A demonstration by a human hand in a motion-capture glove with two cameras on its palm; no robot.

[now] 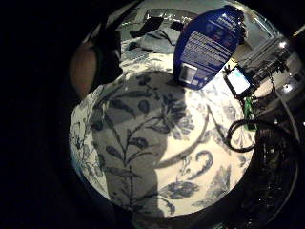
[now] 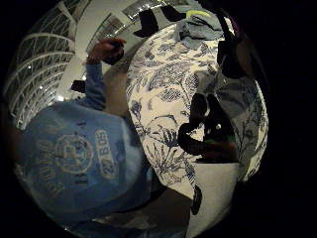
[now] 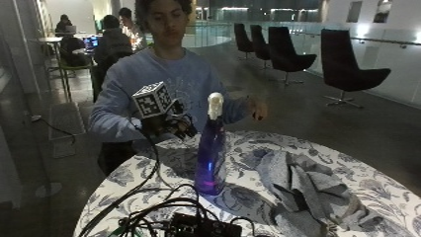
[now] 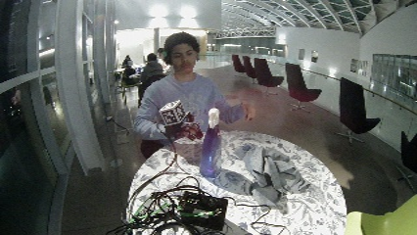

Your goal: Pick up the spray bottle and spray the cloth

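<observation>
- Little-finger palm view: patterned table [image 1: 143,157] fills the view below the palm; the spray bottle [image 1: 207,45] stands beyond, untouched
- Outside view: upright spray bottle [image 3: 212,148] stands just beside the gloved right hand [image 3: 168,126], which holds nothing, finger spread unclear; the cloth [image 3: 309,190] lies past the bottle

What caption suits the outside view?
Gloved right hand hovers beside an upright blue spray bottle; grey cloth lies nearby.

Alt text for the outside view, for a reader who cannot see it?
A blue spray bottle stands upright on a floral-clothed round table, a crumpled grey cloth beside it. The seated person's gloved right hand hovers near the bottle, not touching.
</observation>
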